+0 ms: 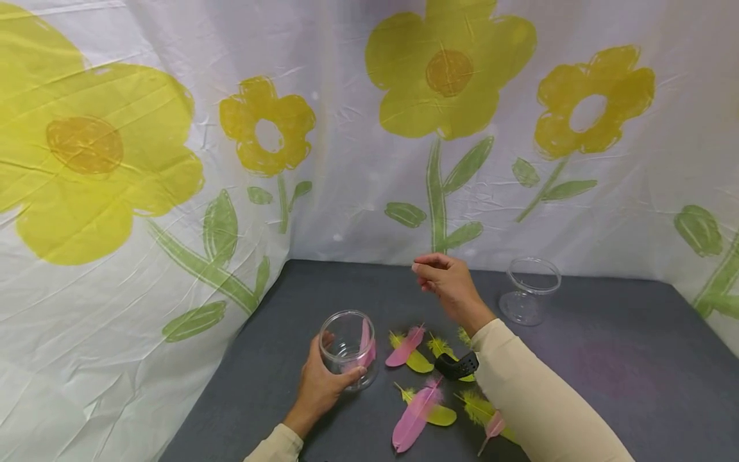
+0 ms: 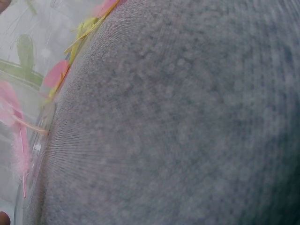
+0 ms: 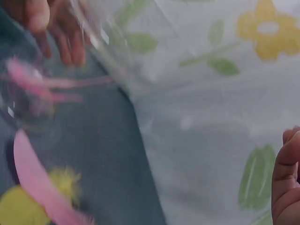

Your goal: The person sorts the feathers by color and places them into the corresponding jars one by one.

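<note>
My left hand (image 1: 324, 378) grips a clear round jar (image 1: 348, 313) on the dark table, with the thumb across its front. Pink feathers (image 1: 366, 343) lean against the inside of the jar; they also appear in the left wrist view. My right hand (image 1: 453, 285) is raised over the far part of the table, its fingers loosely bent and thumb near the fingertips. I see nothing held in it. Below and nearer lie crossed pairs of feathers: a pink feather (image 1: 407, 346) over a yellow feather (image 1: 421, 364), and a larger pink feather (image 1: 417, 417) over another yellow feather (image 1: 443, 416).
At the back right stands a clear footed container (image 1: 521, 308). A yellow-green feather (image 1: 476, 409) with a small pink feather (image 1: 494, 425) lies partly under the right sleeve (image 1: 537, 391). Behind the table (image 1: 606, 359) hangs a white cloth (image 1: 340, 212) with yellow flowers.
</note>
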`<action>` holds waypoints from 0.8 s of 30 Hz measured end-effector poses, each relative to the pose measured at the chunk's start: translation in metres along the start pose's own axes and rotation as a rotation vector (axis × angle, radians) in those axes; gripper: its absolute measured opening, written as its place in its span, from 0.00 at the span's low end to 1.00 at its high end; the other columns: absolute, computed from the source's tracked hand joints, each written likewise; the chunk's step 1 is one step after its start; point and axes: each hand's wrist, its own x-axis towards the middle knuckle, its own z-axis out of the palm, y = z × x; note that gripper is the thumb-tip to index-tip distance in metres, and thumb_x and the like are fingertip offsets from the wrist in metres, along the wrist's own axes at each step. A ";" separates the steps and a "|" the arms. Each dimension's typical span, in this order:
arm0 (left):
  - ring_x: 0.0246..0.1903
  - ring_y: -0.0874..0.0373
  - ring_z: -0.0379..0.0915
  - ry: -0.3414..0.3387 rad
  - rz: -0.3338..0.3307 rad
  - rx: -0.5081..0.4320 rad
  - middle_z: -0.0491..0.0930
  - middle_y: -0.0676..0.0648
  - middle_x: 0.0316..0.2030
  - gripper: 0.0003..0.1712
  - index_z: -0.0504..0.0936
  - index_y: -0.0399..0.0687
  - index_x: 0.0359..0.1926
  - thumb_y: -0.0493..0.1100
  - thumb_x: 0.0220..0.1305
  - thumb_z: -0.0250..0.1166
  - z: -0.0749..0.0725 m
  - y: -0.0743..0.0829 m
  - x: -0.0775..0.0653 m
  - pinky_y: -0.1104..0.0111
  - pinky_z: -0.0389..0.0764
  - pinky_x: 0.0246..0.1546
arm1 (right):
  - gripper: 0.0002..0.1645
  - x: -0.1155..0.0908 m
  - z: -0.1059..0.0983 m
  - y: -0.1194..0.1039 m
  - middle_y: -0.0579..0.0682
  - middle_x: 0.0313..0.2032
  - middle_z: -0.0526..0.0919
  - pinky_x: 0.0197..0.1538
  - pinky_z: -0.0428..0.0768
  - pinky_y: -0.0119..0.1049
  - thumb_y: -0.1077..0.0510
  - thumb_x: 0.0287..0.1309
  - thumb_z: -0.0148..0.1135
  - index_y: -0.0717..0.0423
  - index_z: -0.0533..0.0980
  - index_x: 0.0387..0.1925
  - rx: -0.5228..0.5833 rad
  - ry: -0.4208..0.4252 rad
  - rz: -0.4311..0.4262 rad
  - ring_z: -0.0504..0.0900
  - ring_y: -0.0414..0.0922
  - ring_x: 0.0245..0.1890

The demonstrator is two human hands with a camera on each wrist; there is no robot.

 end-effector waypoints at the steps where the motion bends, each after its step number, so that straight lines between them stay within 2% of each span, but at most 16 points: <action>1: 0.62 0.42 0.63 0.001 -0.003 0.001 0.68 0.38 0.63 0.60 0.60 0.38 0.66 0.51 0.35 0.84 0.000 0.000 0.000 0.46 0.60 0.62 | 0.09 0.002 -0.005 0.002 0.52 0.32 0.78 0.32 0.79 0.34 0.62 0.56 0.69 0.60 0.81 0.40 0.000 0.010 0.007 0.77 0.47 0.29; 7: 0.62 0.42 0.63 0.001 -0.009 0.001 0.68 0.38 0.63 0.60 0.60 0.38 0.66 0.50 0.35 0.84 0.000 0.001 0.000 0.46 0.61 0.61 | 0.10 0.011 -0.027 0.020 0.51 0.32 0.79 0.32 0.79 0.34 0.63 0.58 0.67 0.60 0.80 0.42 -0.002 0.038 0.053 0.77 0.46 0.29; 14: 0.61 0.42 0.64 0.008 -0.014 0.001 0.68 0.38 0.63 0.60 0.60 0.39 0.66 0.50 0.35 0.84 0.001 0.001 0.000 0.46 0.61 0.61 | 0.13 0.018 -0.040 0.045 0.53 0.34 0.79 0.32 0.79 0.34 0.62 0.58 0.67 0.62 0.80 0.45 -0.034 0.025 0.095 0.76 0.47 0.29; 17: 0.61 0.42 0.64 0.012 -0.008 0.001 0.68 0.38 0.62 0.60 0.61 0.39 0.66 0.50 0.35 0.84 0.001 0.001 0.000 0.46 0.61 0.61 | 0.13 0.020 -0.044 0.057 0.56 0.36 0.79 0.35 0.80 0.38 0.62 0.59 0.66 0.62 0.80 0.46 -0.074 0.016 0.118 0.76 0.50 0.30; 22: 0.60 0.41 0.65 0.022 0.012 0.009 0.69 0.38 0.61 0.59 0.61 0.38 0.65 0.51 0.34 0.84 0.001 -0.001 0.000 0.46 0.62 0.60 | 0.13 0.020 -0.050 0.075 0.66 0.45 0.78 0.44 0.79 0.48 0.62 0.61 0.65 0.64 0.80 0.46 -0.191 -0.009 0.165 0.76 0.61 0.39; 24: 0.60 0.41 0.65 0.020 0.013 0.014 0.69 0.38 0.62 0.60 0.61 0.38 0.66 0.51 0.34 0.84 0.001 -0.001 0.000 0.46 0.62 0.60 | 0.14 0.020 -0.052 0.081 0.67 0.46 0.78 0.44 0.79 0.49 0.62 0.61 0.64 0.65 0.79 0.47 -0.248 -0.015 0.178 0.76 0.63 0.42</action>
